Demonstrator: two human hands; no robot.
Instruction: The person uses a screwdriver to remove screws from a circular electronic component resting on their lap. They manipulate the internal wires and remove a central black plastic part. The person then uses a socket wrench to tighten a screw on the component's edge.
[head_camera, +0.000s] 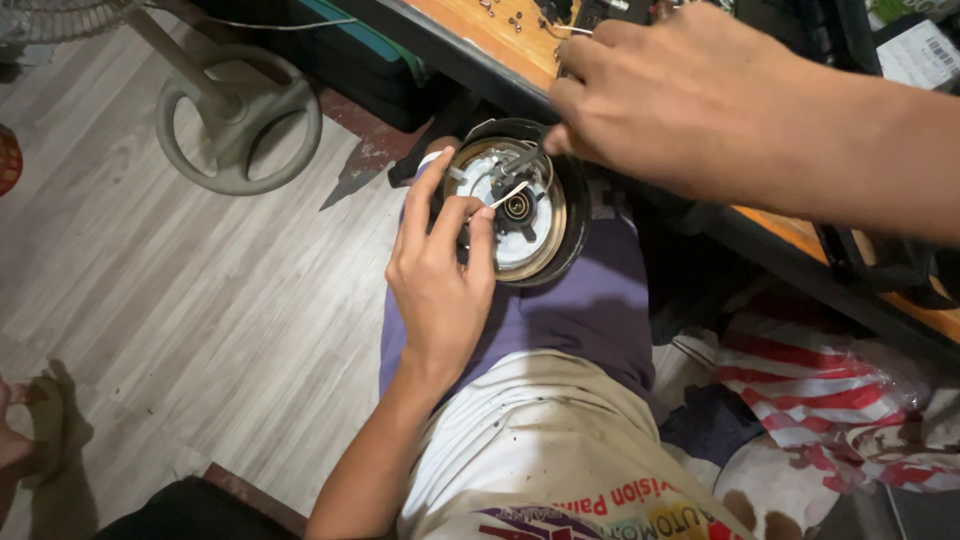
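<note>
Brass-rimmed, the round appliance base (520, 205) rests open on your lap, its wiring exposed and apparently mid-repair, your left hand (440, 270) gripping its near rim, your right hand (680, 95) pinching a slim metal tool (520, 160) inside; workbench edge (490, 80) crowds beyond, floor (180, 290) lies open leftward.

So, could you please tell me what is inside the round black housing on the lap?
Inside the round black housing sit a white plate, a brass ring and thin wires. The left hand and right hand cover its edges.
</note>
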